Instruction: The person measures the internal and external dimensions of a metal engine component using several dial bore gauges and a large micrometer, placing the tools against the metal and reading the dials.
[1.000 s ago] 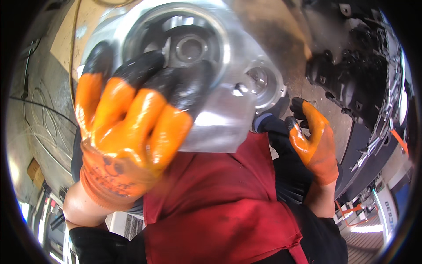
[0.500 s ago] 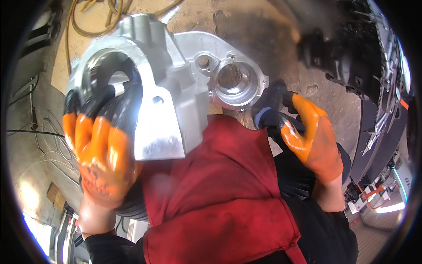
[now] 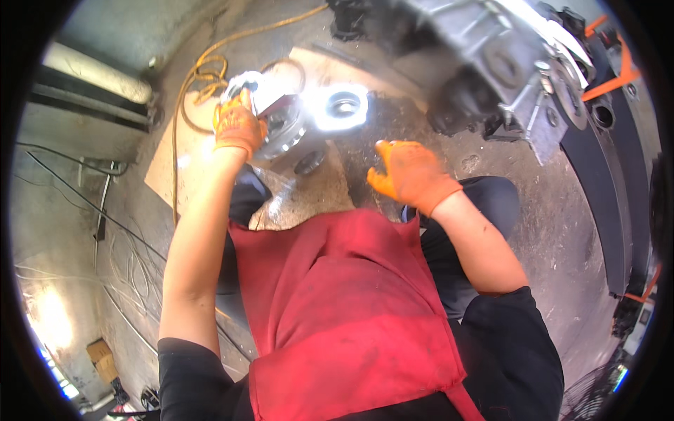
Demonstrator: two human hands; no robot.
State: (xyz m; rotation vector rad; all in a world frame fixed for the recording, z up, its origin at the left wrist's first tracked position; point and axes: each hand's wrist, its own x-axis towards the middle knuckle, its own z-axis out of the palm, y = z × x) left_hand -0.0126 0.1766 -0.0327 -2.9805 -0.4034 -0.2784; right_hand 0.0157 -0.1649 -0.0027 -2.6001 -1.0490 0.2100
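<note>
While the left hand, in an orange rubber-coated glove, closes over the upper left edge of the shiny cast-aluminium housing, the part sits low over the ground in the upper middle of the frame, its round machined bore glaring white in the sun. The right hand, gloved the same way, hangs free just right of the housing with its fingers spread wide, holding nothing and not touching the metal. Under and left of the housing lies a flat sheet of tan cardboard on the stained concrete floor. An orange-yellow cable loops across the floor at the upper left, passing close behind the left hand. Further left, a pale horizontal pipe runs along the wall base. In the upper right stands a large grey machine assembly with bolted flanges, near the housing but apart from it; orange straps cross behind it. A long dark steel beam curves down the right edge. The lower half of the frame is filled by the person's red cloth apron over dark clothing, which hides the floor directly below the hands.
</note>
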